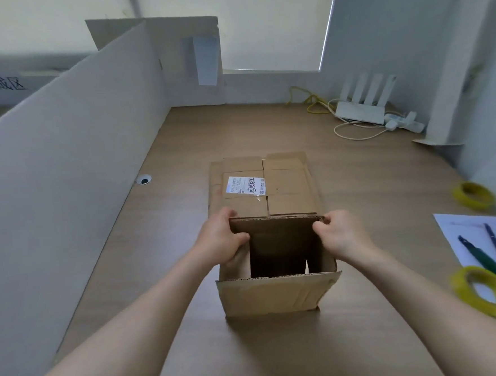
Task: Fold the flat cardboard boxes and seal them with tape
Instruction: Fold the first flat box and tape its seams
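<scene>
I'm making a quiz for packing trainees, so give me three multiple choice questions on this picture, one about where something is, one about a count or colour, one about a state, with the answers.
1. Where does the white router stand?
A. far right corner of the desk
B. inside the box
C. beside the left partition

2. How many yellow tape rolls lie on the desk?
A. one
B. two
C. four

3. What state is the top of the held cardboard box in?
A. taped shut
B. open, flaps not yet closed
C. crushed flat

Answers:
1 A, it sits by the cables at the far right wall.
2 B, near roll and far roll.
3 B, the dark inside shows between the left hand and the right hand gripping the far flap.
</scene>
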Demonstrator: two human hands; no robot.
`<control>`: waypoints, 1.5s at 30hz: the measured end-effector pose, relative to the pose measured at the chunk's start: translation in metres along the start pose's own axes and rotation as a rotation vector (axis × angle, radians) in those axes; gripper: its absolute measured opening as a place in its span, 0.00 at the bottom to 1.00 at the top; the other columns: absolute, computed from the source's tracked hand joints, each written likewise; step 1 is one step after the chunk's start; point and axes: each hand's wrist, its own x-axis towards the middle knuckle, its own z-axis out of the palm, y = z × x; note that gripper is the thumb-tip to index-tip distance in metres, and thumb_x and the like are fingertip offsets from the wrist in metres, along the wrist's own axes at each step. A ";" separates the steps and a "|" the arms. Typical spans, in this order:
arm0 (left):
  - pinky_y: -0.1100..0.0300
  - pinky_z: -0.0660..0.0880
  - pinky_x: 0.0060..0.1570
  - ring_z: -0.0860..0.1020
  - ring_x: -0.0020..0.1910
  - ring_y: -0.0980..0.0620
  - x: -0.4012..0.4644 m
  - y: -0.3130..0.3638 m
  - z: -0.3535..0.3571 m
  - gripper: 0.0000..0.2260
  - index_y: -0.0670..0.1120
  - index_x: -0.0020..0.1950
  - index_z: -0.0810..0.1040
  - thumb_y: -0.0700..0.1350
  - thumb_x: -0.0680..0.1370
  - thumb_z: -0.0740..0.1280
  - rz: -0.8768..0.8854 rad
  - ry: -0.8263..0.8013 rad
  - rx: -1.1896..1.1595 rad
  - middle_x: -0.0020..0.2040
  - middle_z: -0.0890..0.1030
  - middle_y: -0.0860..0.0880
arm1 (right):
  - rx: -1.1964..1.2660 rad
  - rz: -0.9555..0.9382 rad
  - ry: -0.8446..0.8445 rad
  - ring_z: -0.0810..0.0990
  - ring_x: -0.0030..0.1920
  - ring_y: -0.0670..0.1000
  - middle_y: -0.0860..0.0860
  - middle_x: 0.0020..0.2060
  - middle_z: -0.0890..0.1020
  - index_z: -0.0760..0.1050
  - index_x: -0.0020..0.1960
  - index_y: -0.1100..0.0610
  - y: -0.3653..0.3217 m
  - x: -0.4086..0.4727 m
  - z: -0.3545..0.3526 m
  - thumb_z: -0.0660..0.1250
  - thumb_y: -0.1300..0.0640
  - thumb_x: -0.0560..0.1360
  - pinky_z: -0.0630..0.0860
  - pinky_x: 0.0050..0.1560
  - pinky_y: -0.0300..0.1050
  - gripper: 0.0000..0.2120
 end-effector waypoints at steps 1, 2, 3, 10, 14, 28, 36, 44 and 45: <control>0.47 0.80 0.55 0.79 0.54 0.45 -0.004 -0.004 0.002 0.27 0.52 0.68 0.68 0.45 0.72 0.75 0.020 0.031 -0.017 0.59 0.75 0.50 | 0.025 0.014 0.018 0.79 0.37 0.57 0.57 0.33 0.80 0.78 0.38 0.61 0.003 -0.002 0.003 0.64 0.52 0.76 0.74 0.37 0.48 0.15; 0.49 0.79 0.56 0.77 0.56 0.46 -0.008 -0.008 0.003 0.32 0.53 0.70 0.65 0.44 0.71 0.76 0.041 0.071 -0.044 0.61 0.72 0.51 | 0.046 0.021 0.037 0.80 0.41 0.57 0.56 0.37 0.82 0.80 0.43 0.60 0.006 -0.003 0.007 0.64 0.50 0.76 0.76 0.43 0.50 0.14; 0.54 0.78 0.56 0.77 0.55 0.48 -0.013 -0.012 0.004 0.34 0.53 0.70 0.64 0.43 0.70 0.77 0.064 0.121 -0.066 0.61 0.70 0.52 | 0.067 0.026 0.057 0.80 0.46 0.57 0.55 0.43 0.83 0.81 0.49 0.59 0.009 -0.004 0.010 0.65 0.49 0.76 0.78 0.49 0.51 0.14; 0.62 0.72 0.40 0.79 0.39 0.53 -0.037 -0.041 -0.003 0.13 0.54 0.49 0.70 0.44 0.74 0.74 0.153 0.122 -0.254 0.40 0.80 0.48 | 0.206 0.077 0.104 0.79 0.57 0.57 0.52 0.54 0.81 0.73 0.65 0.54 0.011 -0.009 0.027 0.69 0.41 0.72 0.75 0.54 0.48 0.26; 0.50 0.76 0.55 0.80 0.50 0.49 -0.049 -0.044 -0.006 0.08 0.49 0.52 0.75 0.52 0.80 0.63 0.171 -0.030 -0.460 0.45 0.83 0.48 | 0.341 0.062 -0.071 0.85 0.34 0.54 0.51 0.39 0.84 0.71 0.57 0.50 0.007 -0.015 0.031 0.70 0.37 0.69 0.83 0.36 0.57 0.24; 0.63 0.78 0.48 0.77 0.50 0.58 -0.076 -0.055 0.065 0.33 0.56 0.62 0.65 0.52 0.65 0.81 0.165 0.267 -0.159 0.52 0.74 0.57 | 0.332 -0.187 -0.497 0.79 0.53 0.51 0.50 0.54 0.76 0.60 0.72 0.41 0.073 -0.030 0.003 0.82 0.55 0.60 0.80 0.54 0.49 0.48; 0.60 0.69 0.53 0.74 0.50 0.51 -0.072 -0.064 0.094 0.27 0.54 0.70 0.69 0.49 0.73 0.74 0.044 0.339 0.006 0.56 0.65 0.55 | 0.243 -0.172 -0.297 0.77 0.56 0.52 0.49 0.60 0.73 0.70 0.67 0.41 0.111 -0.024 0.042 0.79 0.57 0.65 0.76 0.61 0.56 0.35; 0.61 0.66 0.53 0.74 0.55 0.50 -0.042 -0.061 0.090 0.13 0.49 0.63 0.78 0.49 0.79 0.67 0.065 0.232 0.089 0.59 0.75 0.51 | 0.328 -0.108 -0.202 0.77 0.60 0.49 0.47 0.61 0.79 0.76 0.67 0.49 0.096 -0.010 0.056 0.76 0.57 0.70 0.75 0.64 0.52 0.26; 0.61 0.66 0.53 0.75 0.56 0.50 -0.040 -0.061 0.090 0.13 0.48 0.63 0.77 0.47 0.79 0.66 0.073 0.229 0.078 0.58 0.77 0.51 | 0.323 -0.109 -0.190 0.77 0.61 0.49 0.47 0.62 0.79 0.76 0.68 0.49 0.095 -0.010 0.057 0.75 0.57 0.71 0.74 0.65 0.52 0.26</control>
